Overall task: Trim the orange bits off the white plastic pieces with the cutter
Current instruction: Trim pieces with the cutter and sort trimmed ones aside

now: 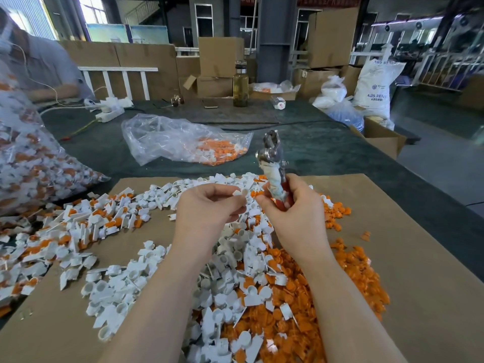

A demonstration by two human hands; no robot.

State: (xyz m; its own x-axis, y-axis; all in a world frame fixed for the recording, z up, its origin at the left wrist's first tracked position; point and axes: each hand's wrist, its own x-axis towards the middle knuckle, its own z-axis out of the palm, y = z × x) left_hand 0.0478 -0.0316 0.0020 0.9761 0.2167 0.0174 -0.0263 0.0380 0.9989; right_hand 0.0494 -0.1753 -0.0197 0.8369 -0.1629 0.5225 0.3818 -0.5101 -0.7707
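My left hand (209, 205) pinches a small white plastic piece (240, 193) between thumb and fingertips above the pile. My right hand (290, 208) grips the cutter (273, 163) by its wrapped handles, with the metal jaws pointing up and away. The index finger of that hand reaches toward the white piece. Below both hands, a brown cardboard sheet (419, 271) carries a heap of white pieces (230, 258). Cut orange bits (301, 297) lie at its right. Untrimmed white and orange pieces (78, 221) spread to the left.
A clear bag of orange and white parts (188, 142) lies on the dark green table (327, 153) beyond the sheet. A full bag (31, 163) bulges at the left edge, where another person (39, 69) sits. A bottle (240, 86), boxes and sacks stand at the back.
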